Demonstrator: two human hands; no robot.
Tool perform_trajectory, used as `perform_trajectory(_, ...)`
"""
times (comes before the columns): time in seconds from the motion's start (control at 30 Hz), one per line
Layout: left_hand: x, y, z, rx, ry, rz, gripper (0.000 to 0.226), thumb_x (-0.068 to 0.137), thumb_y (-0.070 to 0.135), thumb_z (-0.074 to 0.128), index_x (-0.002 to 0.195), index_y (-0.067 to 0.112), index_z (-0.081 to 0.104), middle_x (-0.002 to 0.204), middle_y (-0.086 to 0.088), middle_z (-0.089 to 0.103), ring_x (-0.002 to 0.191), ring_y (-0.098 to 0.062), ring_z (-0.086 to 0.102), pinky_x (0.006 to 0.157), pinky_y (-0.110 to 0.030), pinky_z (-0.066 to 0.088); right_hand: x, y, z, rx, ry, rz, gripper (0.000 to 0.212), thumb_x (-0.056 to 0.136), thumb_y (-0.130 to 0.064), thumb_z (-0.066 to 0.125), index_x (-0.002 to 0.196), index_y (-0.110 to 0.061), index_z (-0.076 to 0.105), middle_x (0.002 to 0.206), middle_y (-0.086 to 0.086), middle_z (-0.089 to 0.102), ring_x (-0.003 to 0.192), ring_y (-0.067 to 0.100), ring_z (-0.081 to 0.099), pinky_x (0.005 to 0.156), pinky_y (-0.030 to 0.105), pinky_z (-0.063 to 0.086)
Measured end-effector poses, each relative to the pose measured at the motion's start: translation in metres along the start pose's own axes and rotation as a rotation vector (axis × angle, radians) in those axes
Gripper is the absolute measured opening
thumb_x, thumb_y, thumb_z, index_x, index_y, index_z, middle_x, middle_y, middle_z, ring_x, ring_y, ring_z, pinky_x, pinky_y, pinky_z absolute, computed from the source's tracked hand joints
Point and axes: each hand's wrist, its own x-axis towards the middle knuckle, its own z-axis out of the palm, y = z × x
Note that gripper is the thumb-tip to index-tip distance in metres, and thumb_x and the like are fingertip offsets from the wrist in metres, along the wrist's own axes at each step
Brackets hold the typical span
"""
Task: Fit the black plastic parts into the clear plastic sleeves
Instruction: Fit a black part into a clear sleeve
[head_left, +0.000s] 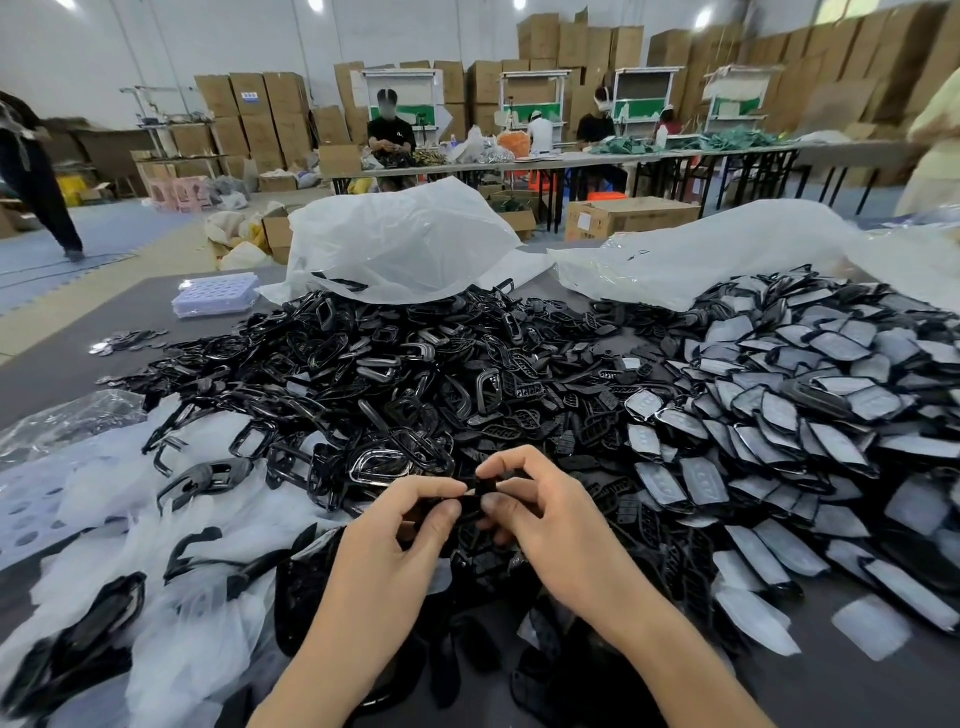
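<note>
One small black part (480, 492) pinched between two hands: left hand (400, 540), right hand (550, 519)

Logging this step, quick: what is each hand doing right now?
Left hand: pinching the small black part between thumb and forefinger.
Right hand: pinching the same part from the other side.

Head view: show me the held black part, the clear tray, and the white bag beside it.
black part (484, 488), head view, its exposed middle.
clear tray (215, 293), head view, its top face.
white bag (395, 244), head view, its crumpled front.
</note>
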Motion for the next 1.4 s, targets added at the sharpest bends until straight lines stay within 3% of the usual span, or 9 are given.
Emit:
perform_trajectory(0.2,-0.001,0.003,0.001,-0.087,0.007,-0.069,0.031,0.095,0.019,0.064,0.105,0.048,0.063,0.09,0.009,0.069,0.078,-0.007,0.065,0.071,-0.011,0.047,0.0,-0.002,0.001,0.051,0.015,0.012,0.031,0.1,-0.018,0.064,0.116,-0.045,0.066,0.1,-0.004,0.076,0.092,0.003,0.069,0.089,0.02,0.051)
perform_trajectory(0.43,0.001,0.001,0.0,-0.113,0.028,-0.116,0.025,0.094,0.019,0.066,0.102,0.043,0.067,0.085,-0.001,0.069,0.071,-0.008,0.064,0.069,-0.014,0.048,0.0,-0.003,-0.001,0.201,-0.033,0.074,0.023,0.1,-0.011,0.063,0.111,-0.028,0.075,0.098,0.0,0.078,0.08,0.007,0.069,0.078,0.018,0.054)
perform_trajectory(0.53,0.002,-0.002,0.001,-0.078,0.091,-0.096,0.022,0.092,0.016,0.069,0.096,0.037,0.072,0.089,0.007,0.073,0.086,-0.008,0.068,0.082,-0.024,0.052,0.001,0.0,0.001,0.213,-0.036,0.064,0.02,0.098,-0.014,0.067,0.109,-0.029,0.076,0.089,-0.007,0.076,0.081,0.003,0.07,0.076,0.015,0.052)
perform_trajectory(0.67,0.0,0.0,0.005,0.012,0.105,-0.029,0.031,0.09,0.015,0.07,0.095,0.045,0.073,0.093,0.022,0.073,0.093,0.003,0.067,0.08,-0.01,0.047,0.0,0.004,0.008,0.119,-0.027,0.032,0.019,0.096,-0.018,0.07,0.1,-0.036,0.074,0.087,-0.004,0.078,0.083,0.006,0.073,0.074,0.018,0.054)
perform_trajectory(0.8,0.002,-0.001,-0.003,0.158,0.108,0.04,0.022,0.095,0.023,0.064,0.103,0.043,0.068,0.096,0.027,0.068,0.092,0.003,0.065,0.081,-0.01,0.047,0.004,0.009,0.004,0.028,0.093,0.018,0.021,0.096,-0.021,0.07,0.096,-0.043,0.069,0.084,-0.008,0.077,0.079,0.007,0.073,0.076,0.026,0.058)
perform_trajectory(0.9,0.005,-0.005,-0.021,0.395,-0.007,0.139,0.005,0.093,0.04,0.059,0.094,0.041,0.064,0.089,0.019,0.062,0.093,-0.005,0.057,0.081,-0.017,0.042,0.008,0.011,-0.005,0.047,0.243,0.025,0.022,0.096,-0.024,0.07,0.094,-0.045,0.067,0.082,-0.01,0.077,0.077,0.007,0.073,0.08,0.035,0.061)
perform_trajectory(1.13,0.004,-0.011,-0.035,0.755,-0.328,0.099,0.044,0.078,0.074,0.031,0.09,0.044,0.062,0.082,0.022,0.055,0.094,0.002,0.045,0.097,-0.022,0.032,0.009,0.014,-0.007,0.047,0.323,0.052,0.015,0.097,-0.028,0.068,0.094,-0.043,0.067,0.083,-0.009,0.076,0.077,0.009,0.071,0.081,0.039,0.06)
perform_trajectory(1.3,0.006,-0.009,-0.035,0.642,-0.157,0.146,0.023,0.1,0.047,0.051,0.084,0.038,0.064,0.083,0.023,0.061,0.087,0.0,0.051,0.086,-0.03,0.043,0.008,0.01,-0.006,0.116,0.282,0.072,0.01,0.097,-0.026,0.068,0.095,-0.036,0.069,0.084,-0.006,0.077,0.08,0.009,0.072,0.07,0.026,0.058)
perform_trajectory(1.4,0.006,0.003,-0.029,0.342,0.047,0.07,0.016,0.094,0.041,0.054,0.089,0.039,0.069,0.089,0.024,0.067,0.087,0.003,0.06,0.078,-0.012,0.043,0.008,0.004,-0.005,0.376,0.159,0.091,0.011,0.094,-0.019,0.072,0.092,-0.029,0.075,0.093,0.001,0.079,0.09,0.013,0.075,0.072,0.02,0.057)
